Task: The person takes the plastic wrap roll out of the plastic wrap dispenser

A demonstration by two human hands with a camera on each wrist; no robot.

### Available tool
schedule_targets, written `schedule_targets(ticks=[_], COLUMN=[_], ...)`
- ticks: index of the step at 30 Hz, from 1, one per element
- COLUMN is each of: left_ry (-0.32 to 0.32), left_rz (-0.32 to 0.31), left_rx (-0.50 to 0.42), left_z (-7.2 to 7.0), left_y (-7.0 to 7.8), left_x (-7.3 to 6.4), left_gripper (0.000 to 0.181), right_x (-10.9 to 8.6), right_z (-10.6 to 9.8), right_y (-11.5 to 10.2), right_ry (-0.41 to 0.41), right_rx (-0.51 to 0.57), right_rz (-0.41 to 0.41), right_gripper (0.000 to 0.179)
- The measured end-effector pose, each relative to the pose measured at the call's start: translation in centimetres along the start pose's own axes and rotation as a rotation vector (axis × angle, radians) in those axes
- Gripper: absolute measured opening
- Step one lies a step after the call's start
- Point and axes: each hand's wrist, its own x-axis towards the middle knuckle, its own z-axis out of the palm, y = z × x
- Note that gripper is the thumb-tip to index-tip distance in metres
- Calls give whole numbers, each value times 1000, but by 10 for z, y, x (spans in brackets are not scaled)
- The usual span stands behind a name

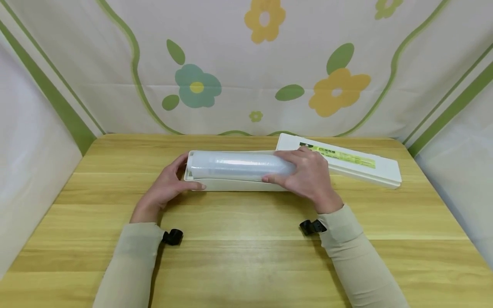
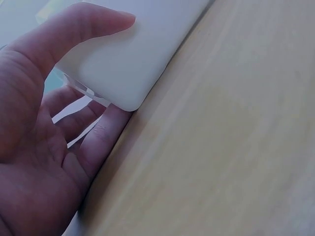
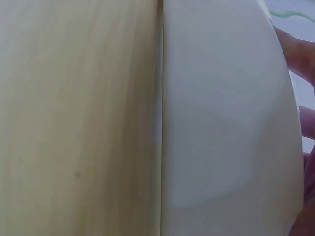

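A long white box [image 1: 235, 185] lies crosswise on the wooden table [image 1: 239, 256], its top uncovered. Inside it is a shiny roll of plastic wrap [image 1: 231, 164], its upper side showing above the rim. My left hand [image 1: 167, 184] grips the box's left end, the thumb on the front wall. In the left wrist view, fingers [image 2: 101, 132] curve round the box's end near the tabletop. My right hand [image 1: 308, 175] holds the right part of the roll from above, thumb in front and fingers behind. The roll's right end is hidden under this hand.
Behind and to the right, a white lid [image 1: 387, 171] with a yellow-green label [image 1: 346, 158] lies slanted on the table, partly behind the right hand. A flowered cloth [image 1: 239, 51] hangs past the table's far edge, with white cloth walls at both sides.
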Motion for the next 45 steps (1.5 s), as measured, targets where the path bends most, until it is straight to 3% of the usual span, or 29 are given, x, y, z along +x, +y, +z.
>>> schedule_targets(ticks=[10,16,45], left_ry=[-7,-10,-8], left_rz=[-13,-18,-2], left_rx=[4,4,17], left_z=[0,0,0], left_y=[1,2,-1], left_x=[-1,-3,-2], left_gripper=[105,105,106], right_x=[4,8,3], right_z=[-2,-8,-29], right_y=[0,-2,-5], right_ry=[255,344,428], right_rx=[-102,-104,-24], right_rz=[-157,-199,-213], right_gripper=[75,71,65])
